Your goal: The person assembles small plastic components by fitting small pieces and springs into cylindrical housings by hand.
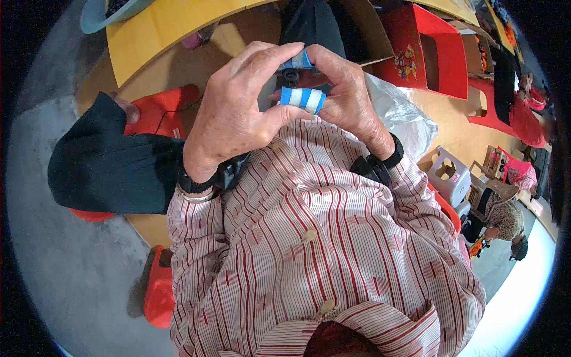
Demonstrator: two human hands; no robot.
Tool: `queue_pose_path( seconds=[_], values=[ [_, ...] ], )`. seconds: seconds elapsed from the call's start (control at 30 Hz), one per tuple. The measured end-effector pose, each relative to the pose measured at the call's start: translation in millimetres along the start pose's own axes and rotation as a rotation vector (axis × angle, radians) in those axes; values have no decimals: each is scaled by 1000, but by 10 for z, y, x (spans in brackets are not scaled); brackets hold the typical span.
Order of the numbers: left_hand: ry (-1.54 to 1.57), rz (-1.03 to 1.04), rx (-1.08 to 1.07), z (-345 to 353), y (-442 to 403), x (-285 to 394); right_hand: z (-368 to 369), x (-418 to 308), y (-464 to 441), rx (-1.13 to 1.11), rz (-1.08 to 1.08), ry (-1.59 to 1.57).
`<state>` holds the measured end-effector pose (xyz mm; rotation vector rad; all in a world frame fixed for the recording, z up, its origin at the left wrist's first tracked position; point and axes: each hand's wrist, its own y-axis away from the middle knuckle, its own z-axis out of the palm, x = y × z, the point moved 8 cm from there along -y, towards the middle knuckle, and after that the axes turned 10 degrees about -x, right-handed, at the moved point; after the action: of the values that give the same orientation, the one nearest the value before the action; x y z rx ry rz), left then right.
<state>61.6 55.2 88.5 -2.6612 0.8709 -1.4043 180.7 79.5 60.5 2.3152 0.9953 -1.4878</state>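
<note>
In the upper middle of the head view, my left hand (pixel 235 107) and my right hand (pixel 348 92) meet with their fingertips together, both curled closed. Blue-and-white striped tape (pixel 303 100) wraps one right-hand digit, and a blue band (pixel 297 60) wraps another. Between the fingers shows a small dark round piece (pixel 290 75), too small to name. The fingers partly hide it, and I cannot tell which hand grips it. Both wrists carry black bands, and below them spreads a striped shirt (pixel 309 232).
A yellow tabletop (pixel 178 30) curves along the top. To the right stand a red box (pixel 422 47), a clear plastic bag (pixel 404 113) and a grey stool (pixel 449 175). A dark-clothed leg (pixel 113 160) is at left, near a red stool (pixel 159 291). Another person (pixel 505 214) sits far right.
</note>
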Motion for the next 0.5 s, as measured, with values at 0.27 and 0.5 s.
queue_pose_path(
  seconds=[0.27,0.5],
  values=[
    [-4,43,17,4,5,11,-17,-66,-16,-29,-112,80],
    [466,-302,-117,294,35,-480,261,501,108,-33,369,-708]
  ],
)
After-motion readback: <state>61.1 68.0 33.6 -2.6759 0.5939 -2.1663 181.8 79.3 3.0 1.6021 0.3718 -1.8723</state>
